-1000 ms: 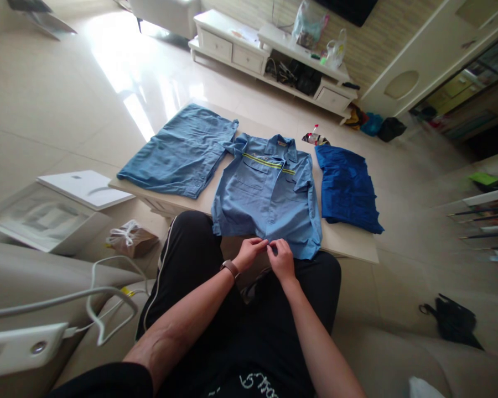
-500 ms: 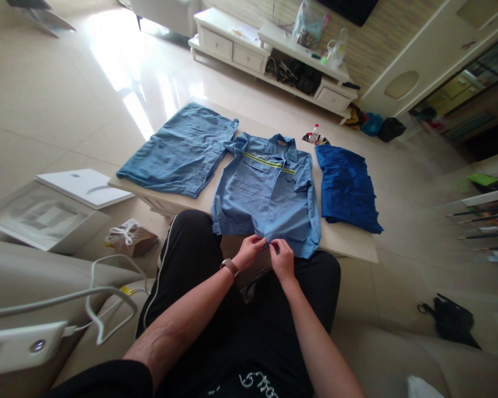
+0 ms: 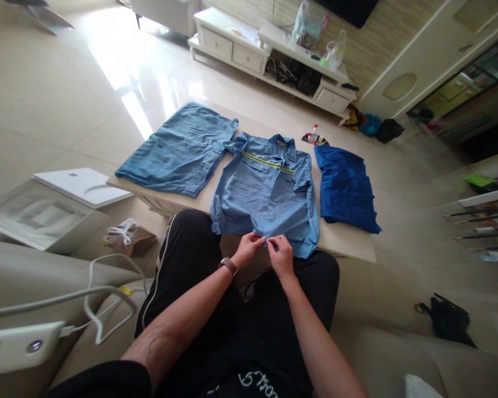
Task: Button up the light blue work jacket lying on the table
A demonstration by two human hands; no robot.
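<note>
A light blue work jacket (image 3: 268, 190) with a yellow chest stripe lies front up on the low table (image 3: 348, 243), collar away from me. My left hand (image 3: 249, 249) and my right hand (image 3: 280, 255) meet at the middle of its bottom hem, each pinching one side of the front opening. A watch sits on my left wrist. My knees in black trousers are just below the table's near edge.
A folded light blue garment (image 3: 180, 149) lies left of the jacket and a dark blue one (image 3: 344, 188) right of it. A small bottle (image 3: 314, 132) stands at the table's far edge. A white box (image 3: 45, 207), a bag and a cable lie at my left.
Both hands have crept slightly up along the hem's opening while staying pinched on it. The view has shifted a little; the garments have not moved.
</note>
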